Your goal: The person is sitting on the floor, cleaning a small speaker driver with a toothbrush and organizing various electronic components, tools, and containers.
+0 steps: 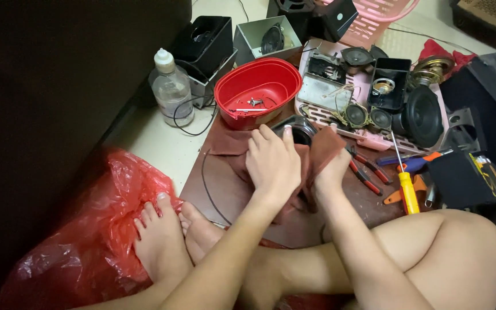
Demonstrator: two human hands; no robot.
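The round speaker sits half-wrapped in a brown cloth on the board, just before the red bowl. The left hand presses flat over it, fingers spread; the right hand clutches the cloth (fingers hidden underneath).

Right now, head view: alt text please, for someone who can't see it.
Seen from above, a seated person's left hand and right hand press a brown cloth around a round black speaker part on a brown board. Behind it sits a red bowl holding small metal bits; red-handled pliers and a yellow-handled screwdriver lie to the right.
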